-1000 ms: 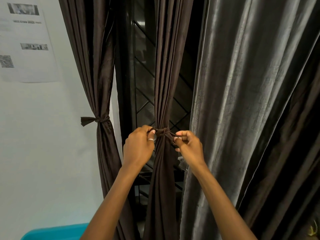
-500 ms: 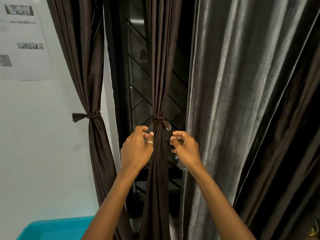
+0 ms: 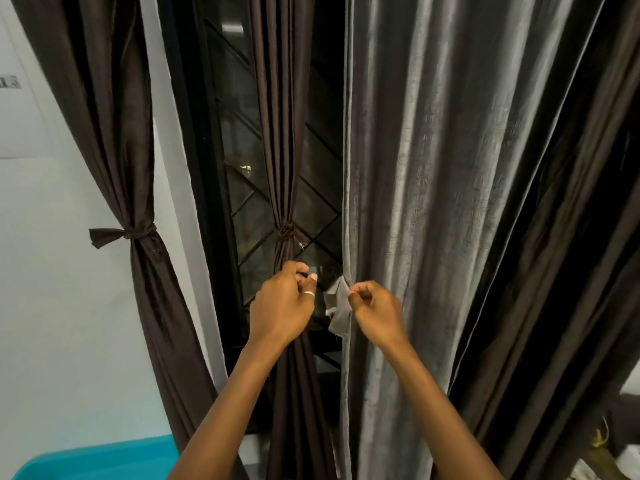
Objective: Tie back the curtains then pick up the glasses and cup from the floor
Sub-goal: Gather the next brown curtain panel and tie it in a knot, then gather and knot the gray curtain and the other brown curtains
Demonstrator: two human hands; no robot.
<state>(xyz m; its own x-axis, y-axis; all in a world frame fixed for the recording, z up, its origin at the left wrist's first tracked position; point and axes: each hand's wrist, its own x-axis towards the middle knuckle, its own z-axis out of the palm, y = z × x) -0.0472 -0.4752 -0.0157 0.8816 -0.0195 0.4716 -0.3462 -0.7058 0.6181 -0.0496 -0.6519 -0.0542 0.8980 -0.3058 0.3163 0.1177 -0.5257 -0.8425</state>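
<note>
Right hand (image 3: 377, 313) pinches a small grey fabric strip (image 3: 337, 308) at the edge of the loose shiny grey curtain (image 3: 415, 202), ctr frame. Left hand (image 3: 282, 303) — fingers curled, can't tell if holding anything — sits just left of it, in front of the narrow dark-brown curtain (image 3: 280, 133) w/ knot above.

Dark brown curtains (image 3: 114, 140) — one silvery grey (image 3: 415, 168) — against a white wall (image 3: 52, 306), with a turquoise tub (image 3: 97, 460).

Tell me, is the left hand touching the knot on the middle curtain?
Apart. Head view shows the left hand below the knot, curtain fabric between them.
</note>
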